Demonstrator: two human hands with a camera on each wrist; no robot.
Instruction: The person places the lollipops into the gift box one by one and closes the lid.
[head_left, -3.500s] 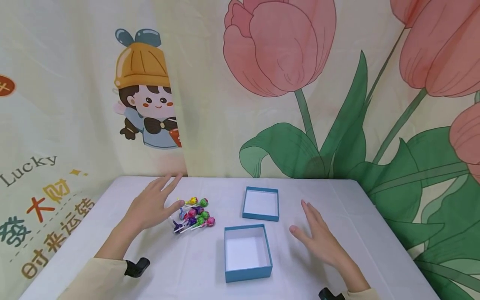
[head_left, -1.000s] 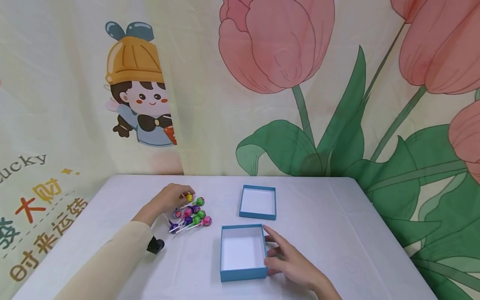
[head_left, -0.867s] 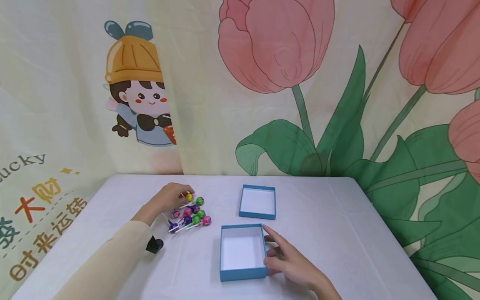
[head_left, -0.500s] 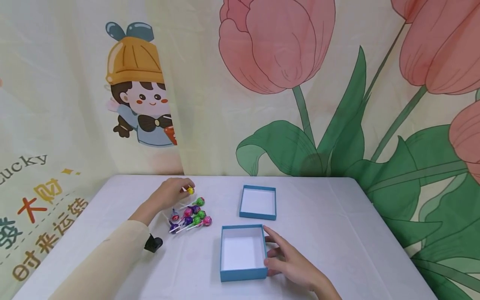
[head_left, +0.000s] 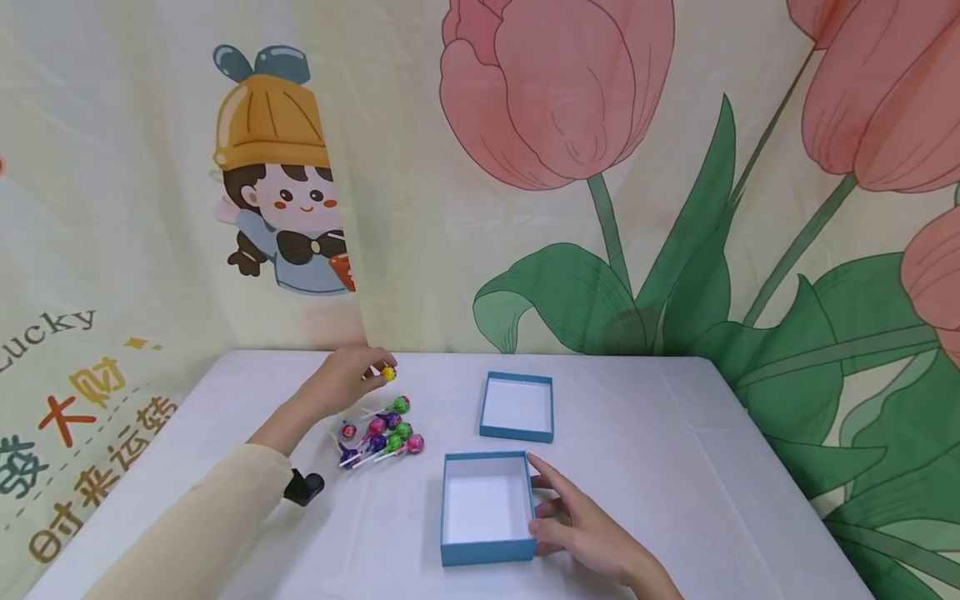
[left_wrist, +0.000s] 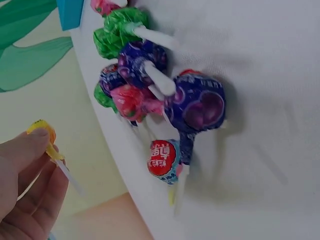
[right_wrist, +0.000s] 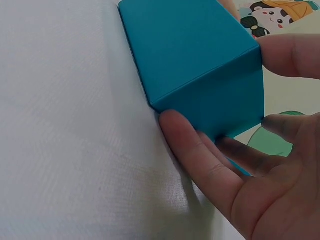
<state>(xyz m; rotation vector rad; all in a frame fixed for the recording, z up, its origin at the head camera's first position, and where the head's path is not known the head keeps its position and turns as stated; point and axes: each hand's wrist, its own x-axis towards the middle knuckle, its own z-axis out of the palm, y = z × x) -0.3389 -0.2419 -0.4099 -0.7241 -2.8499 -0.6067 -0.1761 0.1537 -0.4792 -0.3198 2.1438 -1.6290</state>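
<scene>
Yellow lollipop (left_wrist: pixel 41 131): stick visible only from left wrist.

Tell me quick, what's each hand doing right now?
Left hand: pinching a yellow lollipop.
Right hand: open, fingers against the blue box.
</scene>
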